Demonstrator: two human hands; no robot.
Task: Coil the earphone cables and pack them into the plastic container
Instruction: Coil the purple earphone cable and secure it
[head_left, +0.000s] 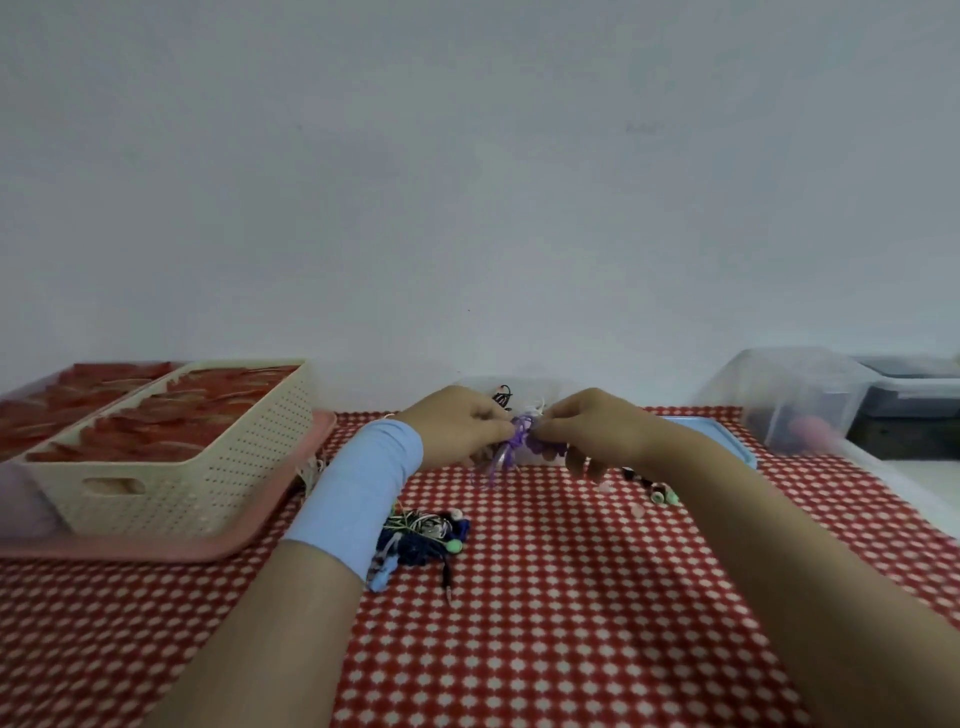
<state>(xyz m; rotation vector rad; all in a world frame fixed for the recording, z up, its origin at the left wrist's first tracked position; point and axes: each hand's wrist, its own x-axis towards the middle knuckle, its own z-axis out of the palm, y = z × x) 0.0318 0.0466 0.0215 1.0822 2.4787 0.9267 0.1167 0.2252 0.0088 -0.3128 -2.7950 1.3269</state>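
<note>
A purple earphone cable (511, 446) is pinched between my left hand (457, 428) and my right hand (587, 426), held just above the checked cloth. A loop of it hangs down below my fingers. Right behind my hands stands a clear plastic container (519, 387), mostly hidden, with a dark cable (503, 397) showing inside. A tangle of dark blue and striped earphones (426, 535) lies on the cloth under my left forearm. More loose earphones (657, 491) with pale buds lie under my right wrist.
A cream perforated basket (171, 467) with red items stands on a pink tray (218, 545) at the left. A blue lid (727, 436) lies behind my right arm. A clear storage box (789, 400) and a grey bin (914, 389) stand at the far right.
</note>
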